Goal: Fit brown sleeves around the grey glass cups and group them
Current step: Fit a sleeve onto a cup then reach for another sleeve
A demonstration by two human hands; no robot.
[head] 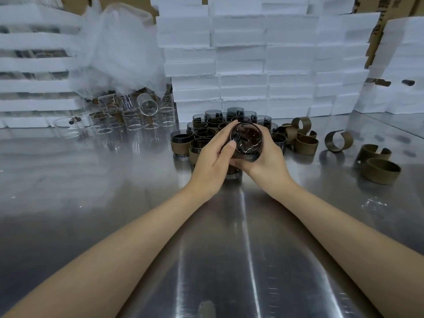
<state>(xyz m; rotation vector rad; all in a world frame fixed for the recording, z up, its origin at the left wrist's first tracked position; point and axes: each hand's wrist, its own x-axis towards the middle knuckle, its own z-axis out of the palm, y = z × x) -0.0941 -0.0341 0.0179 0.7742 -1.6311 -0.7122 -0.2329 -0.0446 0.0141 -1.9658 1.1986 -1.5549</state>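
Held cup: one grey tinted glass cup (246, 140), raised above the shiny steel tabletop (137, 226), mouth tilted toward the camera; sits between both hands, just in front of the cup cluster.
Left hand: left hand (212, 161) closed on the cup's left side, thumb (229, 148) lying across the near rim, fingers wrapped around the far side.
Right hand: right hand (267, 157) cupped under and around the cup's right side and base; fingers curled beneath, partly hidden by the glass.
Sleeve on held cup: cannot tell; the hands cover the cup's wall.
Grouped cups: cluster of grey glass cups wearing brown cardboard sleeves (206, 134), packed rim to rim directly behind the hands; nearest ones partly hidden by the left hand. One sleeved cup (181, 143) stands at the cluster's left edge.
Loose sleeves: pile of open brown cardboard bands (302, 138) to the right of the cluster; a single C-shaped band (338, 141) apart, further right; two more bands (378, 164) near the right edge.
Clear glasses: group of clear glass tumblers (128, 118) far left, one lying on top on its side, under crumpled translucent plastic sheeting (119, 49).
Background: stacked white foam boxes (263, 60) along the back of the table.
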